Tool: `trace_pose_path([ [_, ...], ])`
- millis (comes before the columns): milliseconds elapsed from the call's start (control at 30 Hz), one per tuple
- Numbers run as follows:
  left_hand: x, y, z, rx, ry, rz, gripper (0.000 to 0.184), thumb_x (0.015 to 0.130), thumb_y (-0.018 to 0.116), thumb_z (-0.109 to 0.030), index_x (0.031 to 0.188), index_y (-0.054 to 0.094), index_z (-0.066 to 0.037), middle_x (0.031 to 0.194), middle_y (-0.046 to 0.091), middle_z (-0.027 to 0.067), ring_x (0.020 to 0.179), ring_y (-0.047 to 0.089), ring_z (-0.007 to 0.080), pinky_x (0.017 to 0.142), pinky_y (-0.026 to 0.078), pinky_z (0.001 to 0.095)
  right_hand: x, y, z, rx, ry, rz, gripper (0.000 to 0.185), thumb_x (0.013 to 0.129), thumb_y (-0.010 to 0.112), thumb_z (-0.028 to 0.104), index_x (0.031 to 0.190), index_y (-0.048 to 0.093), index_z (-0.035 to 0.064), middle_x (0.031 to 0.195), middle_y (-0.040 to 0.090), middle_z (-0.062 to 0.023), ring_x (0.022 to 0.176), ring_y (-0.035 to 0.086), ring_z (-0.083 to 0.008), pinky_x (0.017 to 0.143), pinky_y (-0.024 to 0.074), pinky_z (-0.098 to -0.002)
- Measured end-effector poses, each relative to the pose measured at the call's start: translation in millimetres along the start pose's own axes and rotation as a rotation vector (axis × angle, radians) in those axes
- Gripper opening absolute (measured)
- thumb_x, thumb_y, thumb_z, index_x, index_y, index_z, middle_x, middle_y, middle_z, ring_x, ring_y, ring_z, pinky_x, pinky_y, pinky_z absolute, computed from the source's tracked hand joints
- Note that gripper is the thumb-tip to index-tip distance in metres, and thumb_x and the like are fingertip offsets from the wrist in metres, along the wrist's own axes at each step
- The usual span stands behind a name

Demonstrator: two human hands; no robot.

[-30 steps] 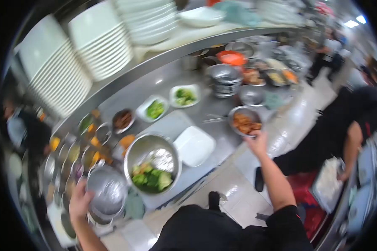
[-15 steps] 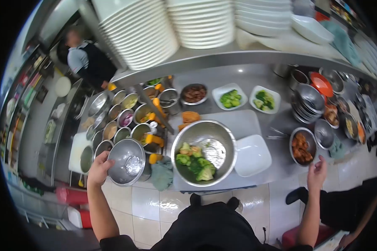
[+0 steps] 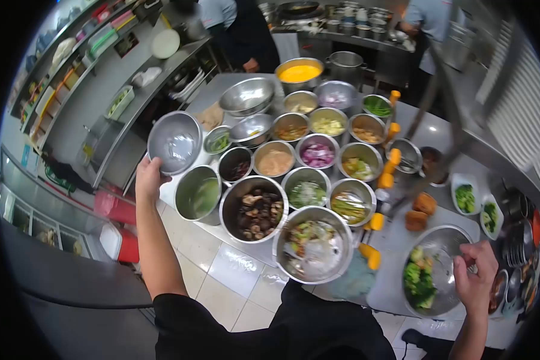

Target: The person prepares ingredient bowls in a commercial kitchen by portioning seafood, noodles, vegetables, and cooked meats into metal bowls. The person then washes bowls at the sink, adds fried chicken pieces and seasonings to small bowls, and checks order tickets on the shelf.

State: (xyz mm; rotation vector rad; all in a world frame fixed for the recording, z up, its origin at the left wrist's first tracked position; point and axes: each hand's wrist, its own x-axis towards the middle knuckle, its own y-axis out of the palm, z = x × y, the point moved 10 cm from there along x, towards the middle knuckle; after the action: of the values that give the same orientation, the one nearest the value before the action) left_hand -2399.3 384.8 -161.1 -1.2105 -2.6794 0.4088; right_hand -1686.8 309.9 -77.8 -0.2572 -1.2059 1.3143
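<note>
My left hand grips the rim of a metal bowl, held tilted at the left with its inside bare. Below and right of it stands a pot of green leaves in liquid. My right hand is in the air in front of the large steel mixing bowl, hiding part of its right side. Its fingers are bent, the thumb stands apart, and nothing shows in it. Broccoli lies in the left part of that mixing bowl. Browned blocks of food sit behind it on the cutting board.
Several metal pots surround the mushroom pot, including one of purple onion and one of yellow liquid. A steel bowl of scraps stands at the front edge. A person stands beyond. Stacked white plates fill the right shelf.
My view has turned left, bringing the ingredient pots to the middle. The left hand still holds the metal bowl, now raised beyond the counter's left end. My right hand's fingers have bent.
</note>
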Motion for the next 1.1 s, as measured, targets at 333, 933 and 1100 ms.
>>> trace_pose_path([
  [333, 73, -92, 70, 1.140, 0.474, -0.366, 0.074, 0.085, 0.047, 0.003, 0.149, 0.037, -0.031, 0.141, 0.041, 0.0225, 0.120, 0.053, 0.0410, 0.088, 0.052, 0.0454, 140, 191, 56, 0.066, -0.033, 0.248, 0.020, 0.078, 0.076, 0.009, 0.093, 0.065, 0.0012, 0.080, 0.059, -0.0098, 0.063, 0.058, -0.0236, 0.057, 0.0470, -0.0323],
  [933, 134, 42, 61, -0.231, -0.106, 0.268, 0.029, 0.092, 0.047, -0.010, 0.119, 0.049, -0.002, 0.095, 0.064, 0.0114, 0.064, 0.063, 0.0150, 0.047, 0.054, 0.0256, 227, 413, 177, 0.146, -0.258, 0.212, 0.022, 0.079, 0.073, 0.014, 0.100, 0.067, 0.0082, 0.094, 0.059, -0.0100, 0.084, 0.064, -0.0312, 0.073, 0.0530, -0.0417],
  [1100, 104, 12, 72, -0.234, -0.106, 0.238, 0.033, 0.091, 0.047, -0.010, 0.123, 0.046, 0.000, 0.097, 0.063, 0.0132, 0.067, 0.065, 0.0179, 0.048, 0.053, 0.0278, 220, 471, 229, 0.178, -0.430, 0.557, 0.013, 0.084, 0.068, 0.015, 0.092, 0.067, 0.0056, 0.092, 0.059, -0.0113, 0.085, 0.064, -0.0318, 0.075, 0.0526, -0.0428],
])
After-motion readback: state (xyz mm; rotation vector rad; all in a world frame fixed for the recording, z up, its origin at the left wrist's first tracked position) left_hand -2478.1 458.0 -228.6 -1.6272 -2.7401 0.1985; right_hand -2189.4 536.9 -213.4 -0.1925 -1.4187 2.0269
